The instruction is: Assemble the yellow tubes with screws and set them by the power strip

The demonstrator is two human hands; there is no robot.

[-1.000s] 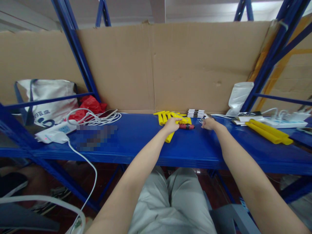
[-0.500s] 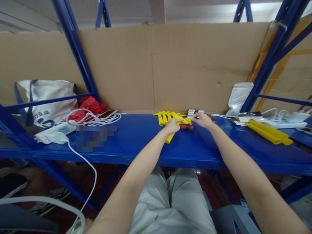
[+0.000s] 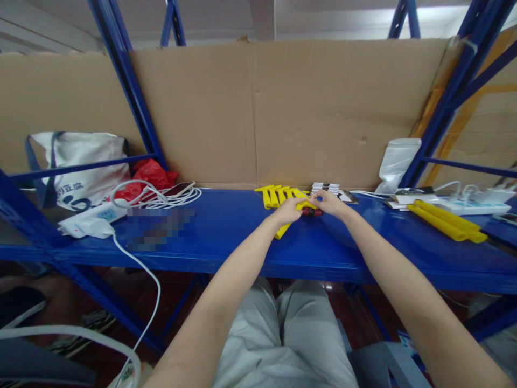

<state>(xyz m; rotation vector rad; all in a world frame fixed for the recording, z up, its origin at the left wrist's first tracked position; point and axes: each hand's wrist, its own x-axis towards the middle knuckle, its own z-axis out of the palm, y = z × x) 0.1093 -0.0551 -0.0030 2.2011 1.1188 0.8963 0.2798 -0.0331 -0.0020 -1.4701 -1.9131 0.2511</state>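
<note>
My left hand [image 3: 289, 210] is closed around a yellow, tube-like plastic piece [image 3: 306, 205] just above the blue shelf. My right hand [image 3: 328, 202] meets it from the right, fingertips pinched together at the piece's far end; whatever lies between them is too small to make out. Beneath the hands lies a dark red cylinder [image 3: 312, 212], partly covered. Several similar yellow pieces [image 3: 274, 196] lie in a row behind my left hand, and another yellow piece [image 3: 283, 230] sticks out below it. Small white stacks with black bands [image 3: 325, 187] sit just behind my right hand.
A blue metal shelf [image 3: 226, 231] carries everything, backed by cardboard [image 3: 194, 118]. At left are a power strip [image 3: 95, 218], white cables [image 3: 177, 196], a red bag [image 3: 149, 175] and a cloth bag [image 3: 89, 167]. Larger yellow rolls [image 3: 448, 221] lie at right. A person sits at far left.
My right hand has moved left and slightly down, bringing its pinched fingertips against the yellow piece in my left hand. My left hand has barely shifted.
</note>
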